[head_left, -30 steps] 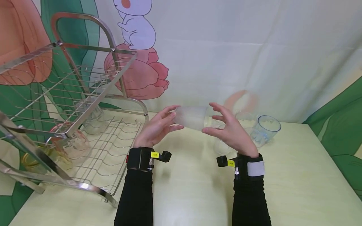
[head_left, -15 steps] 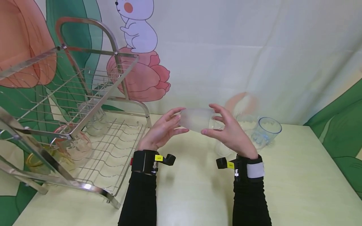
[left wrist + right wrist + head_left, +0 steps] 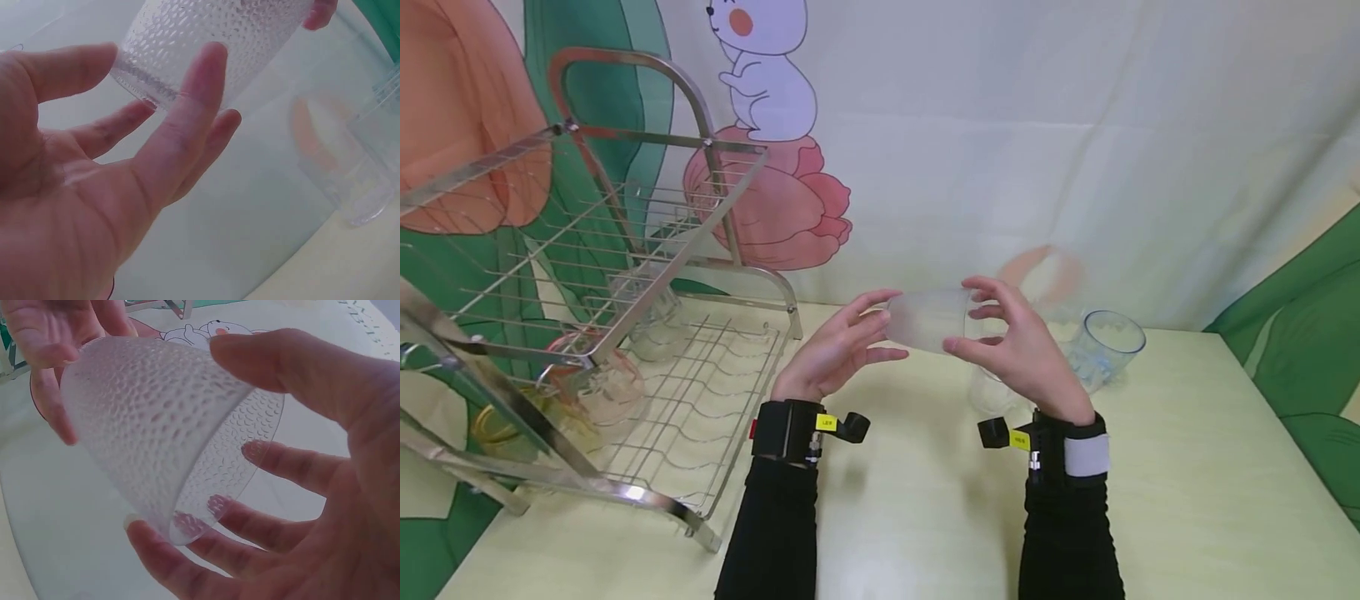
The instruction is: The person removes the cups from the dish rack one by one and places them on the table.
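A clear, dimpled cup (image 3: 927, 320) lies on its side in the air above the table, held between both hands. My left hand (image 3: 835, 350) holds its base end; in the left wrist view the thumb touches the base edge and the fingers lie along the wall. My right hand (image 3: 1026, 358) grips the rim end. In the right wrist view the cup's open mouth (image 3: 228, 456) faces the right palm, with the thumb on the upper side and fingertips at the lower rim.
A two-tier steel dish rack (image 3: 700, 492) stands at the left. On its lower tier are a clear cup (image 3: 658, 325), a pink-tinted one (image 3: 613, 387) and a yellow one (image 3: 535, 425). Behind my right hand stand a blue-rimmed cup (image 3: 1105, 354) and a clear glass (image 3: 991, 392), partly hidden.
Both hands have shifted slightly to the right with the cup, which stays sideways between them. The head view has also moved a little.
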A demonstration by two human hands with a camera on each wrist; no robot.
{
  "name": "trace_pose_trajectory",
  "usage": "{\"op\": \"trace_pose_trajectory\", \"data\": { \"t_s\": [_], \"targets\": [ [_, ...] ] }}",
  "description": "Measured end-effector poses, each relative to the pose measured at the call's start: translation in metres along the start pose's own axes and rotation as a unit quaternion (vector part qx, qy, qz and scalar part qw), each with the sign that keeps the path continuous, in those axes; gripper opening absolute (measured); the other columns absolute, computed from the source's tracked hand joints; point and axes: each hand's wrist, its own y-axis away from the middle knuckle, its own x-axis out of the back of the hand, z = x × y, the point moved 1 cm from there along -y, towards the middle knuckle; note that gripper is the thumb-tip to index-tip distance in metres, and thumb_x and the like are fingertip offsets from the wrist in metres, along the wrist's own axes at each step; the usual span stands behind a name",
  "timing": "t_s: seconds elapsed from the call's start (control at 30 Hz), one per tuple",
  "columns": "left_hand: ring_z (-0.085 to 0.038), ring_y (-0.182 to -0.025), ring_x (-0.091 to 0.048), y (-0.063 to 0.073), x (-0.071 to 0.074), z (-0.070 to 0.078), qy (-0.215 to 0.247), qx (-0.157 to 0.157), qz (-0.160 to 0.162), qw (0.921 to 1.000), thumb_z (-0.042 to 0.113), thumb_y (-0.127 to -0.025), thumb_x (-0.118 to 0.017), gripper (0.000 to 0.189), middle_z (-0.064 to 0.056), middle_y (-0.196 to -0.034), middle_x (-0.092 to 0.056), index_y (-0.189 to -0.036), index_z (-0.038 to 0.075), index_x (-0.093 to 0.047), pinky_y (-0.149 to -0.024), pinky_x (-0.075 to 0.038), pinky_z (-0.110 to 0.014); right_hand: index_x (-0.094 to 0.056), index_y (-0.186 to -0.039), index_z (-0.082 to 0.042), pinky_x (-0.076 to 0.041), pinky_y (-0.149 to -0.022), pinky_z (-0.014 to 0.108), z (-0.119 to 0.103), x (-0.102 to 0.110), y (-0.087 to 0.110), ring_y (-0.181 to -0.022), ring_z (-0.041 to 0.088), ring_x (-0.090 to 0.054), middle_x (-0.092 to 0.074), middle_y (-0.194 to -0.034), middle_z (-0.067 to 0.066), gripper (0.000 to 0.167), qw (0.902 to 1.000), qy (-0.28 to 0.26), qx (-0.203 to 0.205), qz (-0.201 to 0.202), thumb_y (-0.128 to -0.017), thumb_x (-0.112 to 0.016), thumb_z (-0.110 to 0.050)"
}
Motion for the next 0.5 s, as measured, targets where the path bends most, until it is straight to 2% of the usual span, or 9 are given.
{"op": "trace_pose_trajectory", "data": {
  "t_s": [0.2,0.3,0.5],
  "targets": [
    [-0.033,-0.112,-0.051,0.0026,0.0,-0.0005,-0.036,0.015,0.011,0.9992,0.009,-0.102,-0.052,0.041,-0.017,-0.126,-0.043,-0.142,0.009,-0.045,-0.093,-0.05,-0.05,-0.045,-0.139,-0.019,-0.049,-0.095,0.048,-0.0013,0.0005,0.0043,-0.125,0.024,-0.046,-0.046,-0.139,-0.003,0.067,1.0,0.006,-0.003,-0.008,-0.083,-0.08,-0.029],
    [-0.031,-0.108,-0.051,0.0038,0.0008,0.0,-0.059,0.028,0.019,0.9977,0.01,-0.101,-0.053,0.042,-0.016,-0.127,-0.042,-0.142,0.01,-0.046,-0.092,-0.051,-0.049,-0.045,-0.139,-0.018,-0.049,-0.095,0.047,-0.001,0.0005,0.0052,-0.125,0.024,-0.047,-0.048,-0.137,0.0,0.067,0.9999,0.007,-0.006,-0.012,-0.083,-0.08,-0.031],
    [-0.037,-0.117,-0.051,0.0031,0.0021,0.0093,-0.091,0.038,0.022,0.9949,0.008,-0.098,-0.06,0.047,-0.018,-0.135,-0.045,-0.143,0.007,-0.044,-0.094,-0.05,-0.046,-0.047,-0.14,-0.018,-0.052,-0.089,0.044,-0.007,0.0093,0.01,-0.121,0.023,-0.049,-0.049,-0.137,0.001,0.067,0.9995,0.027,0.001,0.018,-0.083,-0.08,-0.028]
  ]
}}
